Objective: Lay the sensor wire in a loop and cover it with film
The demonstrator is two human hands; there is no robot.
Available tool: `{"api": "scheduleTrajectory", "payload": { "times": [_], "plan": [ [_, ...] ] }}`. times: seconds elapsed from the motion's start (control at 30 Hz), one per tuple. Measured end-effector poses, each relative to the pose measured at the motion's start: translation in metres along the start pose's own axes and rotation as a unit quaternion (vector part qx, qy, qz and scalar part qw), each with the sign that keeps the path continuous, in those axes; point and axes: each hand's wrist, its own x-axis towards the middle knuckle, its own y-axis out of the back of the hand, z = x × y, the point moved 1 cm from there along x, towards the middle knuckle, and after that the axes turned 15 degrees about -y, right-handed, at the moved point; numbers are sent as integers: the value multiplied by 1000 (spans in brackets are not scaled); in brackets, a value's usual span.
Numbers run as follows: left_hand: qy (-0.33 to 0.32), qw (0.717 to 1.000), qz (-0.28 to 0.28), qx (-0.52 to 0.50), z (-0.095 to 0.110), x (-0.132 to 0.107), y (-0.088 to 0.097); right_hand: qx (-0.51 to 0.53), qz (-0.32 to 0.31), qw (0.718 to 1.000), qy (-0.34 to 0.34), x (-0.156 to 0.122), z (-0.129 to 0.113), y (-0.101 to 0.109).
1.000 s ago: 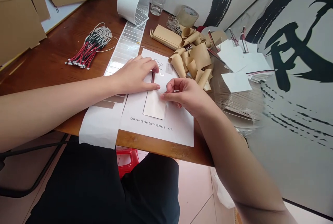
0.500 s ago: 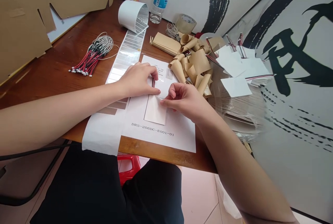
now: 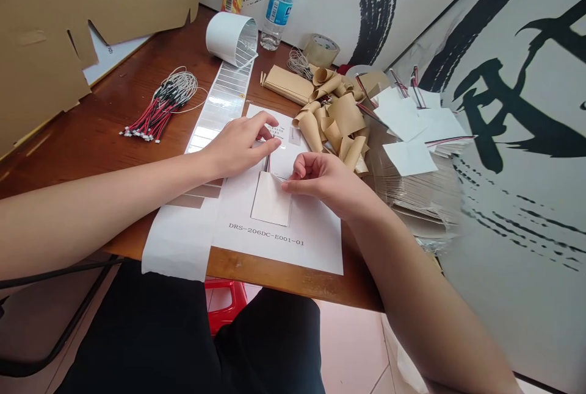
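A small white card (image 3: 270, 200) lies on a printed paper sheet (image 3: 315, 247), its upper right corner lifted a little. My right hand (image 3: 327, 182) pinches that corner between thumb and fingers. Thin dark and red wires (image 3: 268, 164) run from the card's top edge up under my left hand (image 3: 245, 145). That hand rests above the card on the sheet, thumb and index finger apart. Beneath the left forearm runs a strip of silver labels (image 3: 224, 98) on white backing, curling into a roll (image 3: 224, 37) at the back.
A bundle of red and black wires (image 3: 162, 104) lies at left. Brown paper curls (image 3: 350, 114) are heaped behind my right hand, beside a stack of white cards with wires (image 3: 412, 162). A bottle (image 3: 277, 16), a tape roll (image 3: 321, 50) and cardboard (image 3: 41, 71) stand farther back.
My left thumb has lifted off the card's top edge and moved up and away from it. My right hand keeps its pinch on the corner. The view has shifted slightly.
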Motion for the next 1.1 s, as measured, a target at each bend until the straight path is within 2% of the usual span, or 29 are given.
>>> {"api": "scheduleTrajectory", "payload": {
  "times": [0.2, 0.3, 0.57, 0.77, 1.0, 1.1],
  "plan": [
    [-26, 1000, 3, 17, 8, -2, 6, 22, -9, 1000, -6, 1, -2, 2],
    [-34, 999, 1, -9, 10, -3, 7, 42, -15, 999, -10, 2, -2, 2],
    [4, 993, -55, -108, 14, -5, 6, 67, -32, 997, -6, 2, 0, 4],
    [64, 977, -102, -176, 15, -1, 12, 72, -63, 995, -16, 4, -2, 8],
    [27, 967, -162, -198, 8, 3, 13, 33, -80, 996, -9, -4, -7, 7],
    [20, 966, -183, -182, 7, 4, 15, 28, -60, 998, 12, -2, -5, 7]
  ]
}}
